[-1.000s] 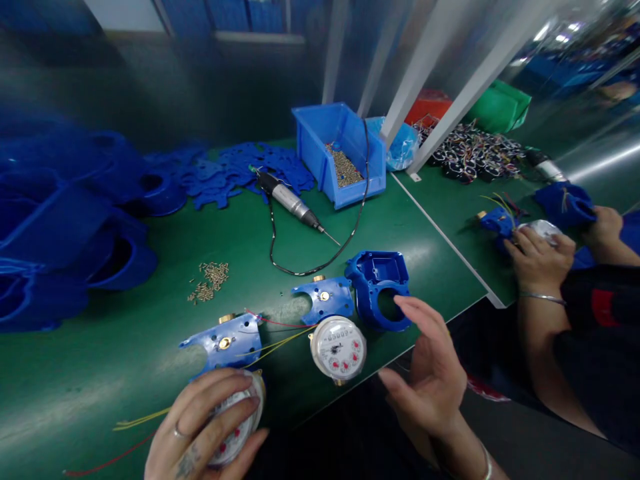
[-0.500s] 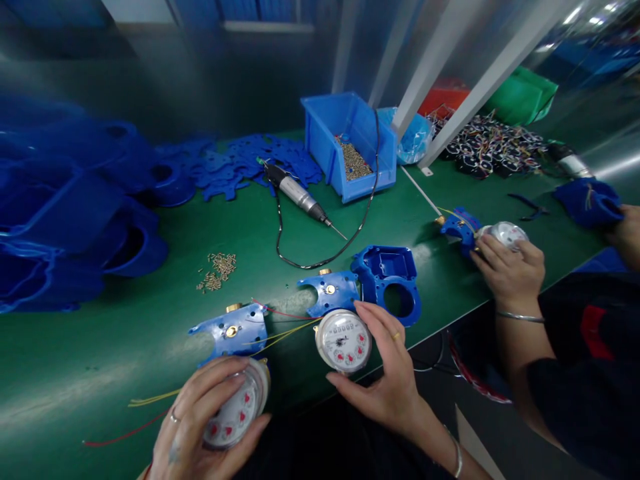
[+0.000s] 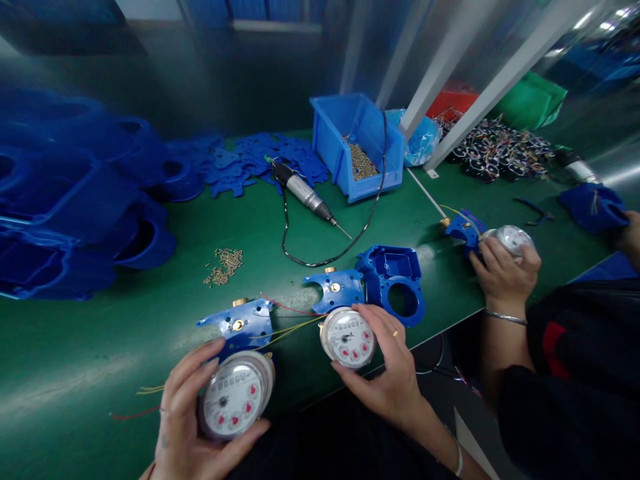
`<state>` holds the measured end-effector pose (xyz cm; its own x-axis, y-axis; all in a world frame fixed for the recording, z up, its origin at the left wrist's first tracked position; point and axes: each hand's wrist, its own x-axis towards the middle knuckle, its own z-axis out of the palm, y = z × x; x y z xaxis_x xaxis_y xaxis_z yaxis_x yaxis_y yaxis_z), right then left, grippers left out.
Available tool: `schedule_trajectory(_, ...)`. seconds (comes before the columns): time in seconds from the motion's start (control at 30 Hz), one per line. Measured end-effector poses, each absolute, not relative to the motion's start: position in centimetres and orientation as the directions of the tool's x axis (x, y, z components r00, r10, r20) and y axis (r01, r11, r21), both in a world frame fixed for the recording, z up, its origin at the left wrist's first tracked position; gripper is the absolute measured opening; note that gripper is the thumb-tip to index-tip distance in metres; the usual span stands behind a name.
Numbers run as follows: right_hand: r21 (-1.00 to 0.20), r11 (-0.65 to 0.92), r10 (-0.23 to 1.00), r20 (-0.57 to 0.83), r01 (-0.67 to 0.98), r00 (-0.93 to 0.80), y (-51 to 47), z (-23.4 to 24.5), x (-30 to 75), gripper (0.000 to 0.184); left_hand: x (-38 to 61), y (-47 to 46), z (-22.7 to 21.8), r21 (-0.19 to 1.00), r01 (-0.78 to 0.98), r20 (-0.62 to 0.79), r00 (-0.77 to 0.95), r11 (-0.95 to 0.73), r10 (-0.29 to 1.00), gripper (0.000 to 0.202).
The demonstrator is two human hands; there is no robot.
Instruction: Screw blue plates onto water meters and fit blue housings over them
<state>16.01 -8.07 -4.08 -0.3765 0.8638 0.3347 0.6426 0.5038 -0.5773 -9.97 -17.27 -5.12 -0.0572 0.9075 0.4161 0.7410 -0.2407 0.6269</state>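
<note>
My left hand (image 3: 183,417) curls its fingers and thumb around a round water meter dial (image 3: 234,399) with a white face and red pointers. My right hand (image 3: 395,383) grips a second meter dial (image 3: 349,339) at its right side, between thumb and fingers. Just beyond the left dial lies a blue plate (image 3: 257,319) with a brass fitting. A similar blue plate (image 3: 347,288) lies behind the right dial, touching or close to a blue housing (image 3: 390,263) with a round opening. Red and yellow wires run between the plates and dials.
Brass screws (image 3: 225,265) lie loose on the green table (image 3: 185,347). A corded electric screwdriver (image 3: 305,193) lies before a blue bin (image 3: 395,170) of screws. Blue housings (image 3: 65,193) pile up at left. At right, a co-worker's hand (image 3: 505,270) holds another dial.
My left hand's fingers have drawn back to the dial's left edge, uncovering more of its face. The right hand keeps its hold. The whole view has shifted slightly.
</note>
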Motion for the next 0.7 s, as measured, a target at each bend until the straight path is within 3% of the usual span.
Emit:
schedule_trajectory(0.17, -0.578, 0.506, 0.863, 0.343, 0.64, -0.372, -8.06, -4.07, 15.99, 0.064, -10.0, -17.88, -6.16, 0.744, 0.647, 0.309, -0.11, -0.167, 0.945, 0.081)
schedule_trajectory(0.37, -0.581, 0.501, 0.865, 0.344, 0.641, -0.364, -8.09, -4.06, 15.94, 0.064, -10.3, -18.15, -6.36, 0.662, 0.728, 0.331, -0.07, -0.178, 0.941, 0.088)
schedule_trajectory(0.7, -0.534, 0.533, 0.845, 0.376, 0.656, -0.379, -8.08, -4.29, 16.16, 0.061, -9.61, -17.21, -6.06, 0.645, 0.739, 0.323, -0.032, -0.195, 0.946, 0.061)
